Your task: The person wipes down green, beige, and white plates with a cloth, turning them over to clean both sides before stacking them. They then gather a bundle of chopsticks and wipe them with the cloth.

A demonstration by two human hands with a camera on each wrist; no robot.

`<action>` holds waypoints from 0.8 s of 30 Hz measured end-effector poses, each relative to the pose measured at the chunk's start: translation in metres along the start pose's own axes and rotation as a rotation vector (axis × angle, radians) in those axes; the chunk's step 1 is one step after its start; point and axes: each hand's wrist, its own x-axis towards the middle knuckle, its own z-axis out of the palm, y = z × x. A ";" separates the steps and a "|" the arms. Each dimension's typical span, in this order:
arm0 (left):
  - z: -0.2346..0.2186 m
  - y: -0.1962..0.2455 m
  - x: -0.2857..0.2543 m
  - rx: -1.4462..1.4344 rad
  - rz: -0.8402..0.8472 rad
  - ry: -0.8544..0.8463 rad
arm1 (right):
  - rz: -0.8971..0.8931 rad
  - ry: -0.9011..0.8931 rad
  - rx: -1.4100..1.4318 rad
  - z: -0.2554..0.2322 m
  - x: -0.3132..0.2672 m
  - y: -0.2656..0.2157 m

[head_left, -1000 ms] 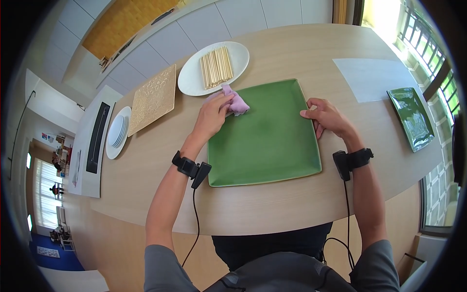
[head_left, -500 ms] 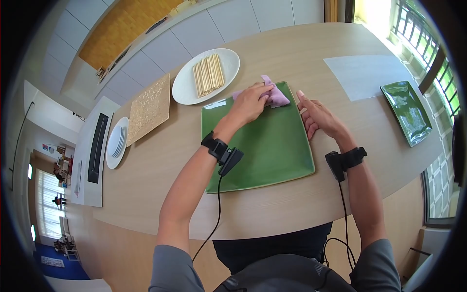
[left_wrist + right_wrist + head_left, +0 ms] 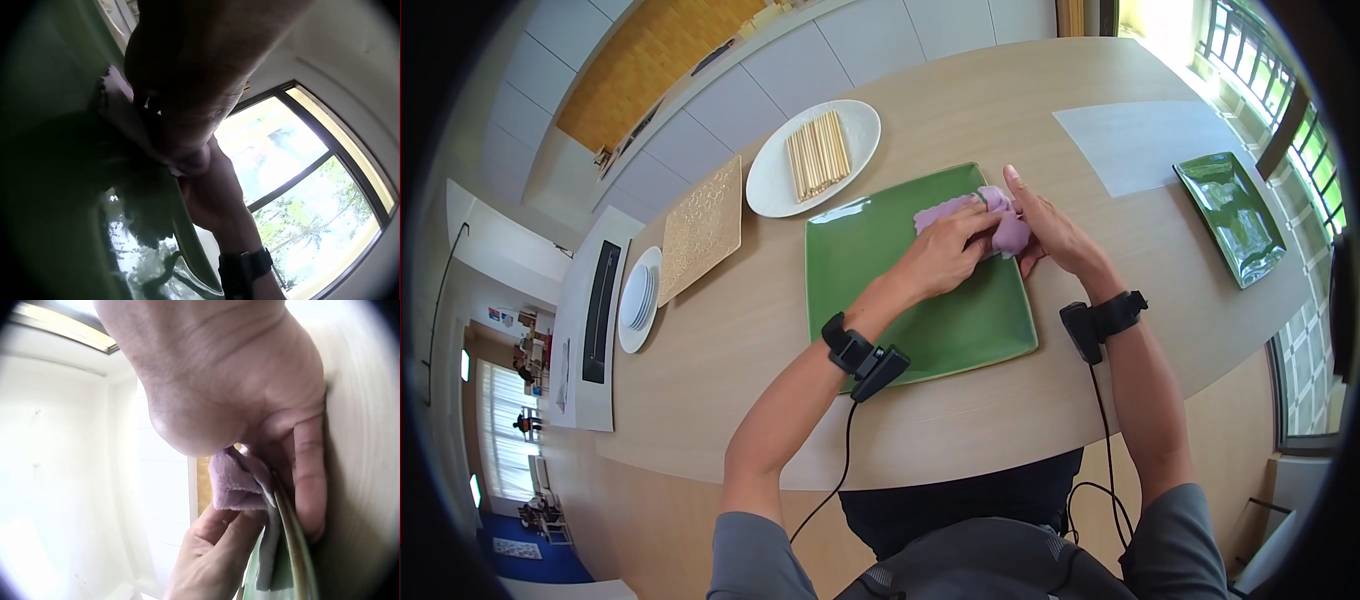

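Note:
A square green plate (image 3: 870, 270) lies on the table. My left hand (image 3: 940, 255) grips a bunched pink cloth (image 3: 1012, 235) against the plate's upper right edge. Beside that edge is my right hand (image 3: 1058, 235), thumb raised and straight, close to the cloth. In the right wrist view, the right hand's fingers (image 3: 309, 481) extend along the outer side of the plate's rim (image 3: 292, 537), and the cloth (image 3: 234, 481) folds over the rim. The left wrist view is dark; part of the cloth (image 3: 122, 109) shows under the left hand (image 3: 187, 94).
Behind the plate, a white oval plate (image 3: 862, 125) holds gold sticks (image 3: 818, 155). To the left are a gold patterned board (image 3: 703, 225) and stacked white dishes (image 3: 636, 297). A translucent sheet (image 3: 1130, 145) and a smaller green plate (image 3: 1230, 215) lie at the right.
My left hand has carried the cloth rightward from the plate's top left to its right edge. My right thumb has come off the rim and points up. The plate appears slightly further left.

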 end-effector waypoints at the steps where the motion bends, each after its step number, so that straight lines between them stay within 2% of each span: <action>1: 0.001 0.005 -0.007 -0.009 0.005 -0.006 | 0.000 -0.001 0.001 -0.003 0.005 0.004; 5: 0.007 0.027 -0.036 -0.038 0.078 -0.020 | -0.005 0.030 -0.088 -0.007 0.016 0.015; 7: 0.005 0.043 -0.049 -0.060 0.046 -0.163 | 0.002 0.053 -0.086 -0.003 0.013 0.012; 12: 0.018 0.045 -0.085 -0.017 0.114 -0.140 | 0.021 -0.012 0.016 0.004 -0.004 -0.003; 16: 0.014 0.042 -0.101 0.053 0.109 -0.124 | -0.007 -0.054 -0.035 0.001 0.004 0.004; 22: -0.010 0.027 -0.105 0.181 0.020 -0.055 | -0.067 -0.066 -0.159 -0.001 0.006 0.008; 24: -0.021 0.017 -0.105 0.259 -0.059 0.001 | -0.064 -0.048 -0.143 0.000 0.004 0.006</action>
